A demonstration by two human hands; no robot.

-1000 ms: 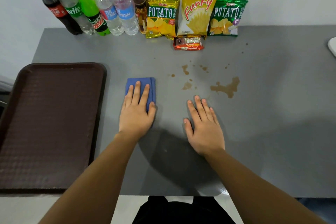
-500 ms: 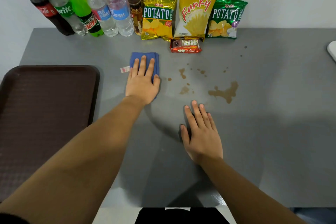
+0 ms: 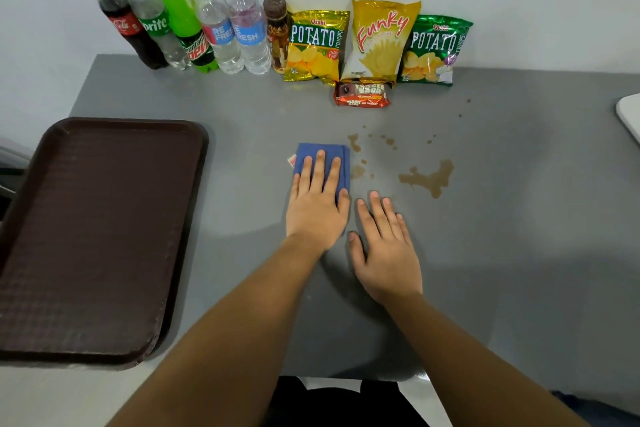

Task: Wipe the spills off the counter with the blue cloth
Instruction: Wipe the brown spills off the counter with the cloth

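- The blue cloth [image 3: 320, 166] is lying folded on the grey desk [image 3: 519, 253], its right edge just beside the nearest brown spots [image 3: 356, 172] — so you are sitting at the start of the wipe, by my reading.
- Your left hand [image 3: 317, 208] is pressing it flat, the grip released, fingers spread on the fabric rather than clutching it.
- Your right hand [image 3: 384, 250] is resting open on the bare desk, holding nothing.
- The large spill [image 3: 427, 178] is waiting further right; the next move is calling for a firm sweep that way, clear of the snack bar [image 3: 362, 95].
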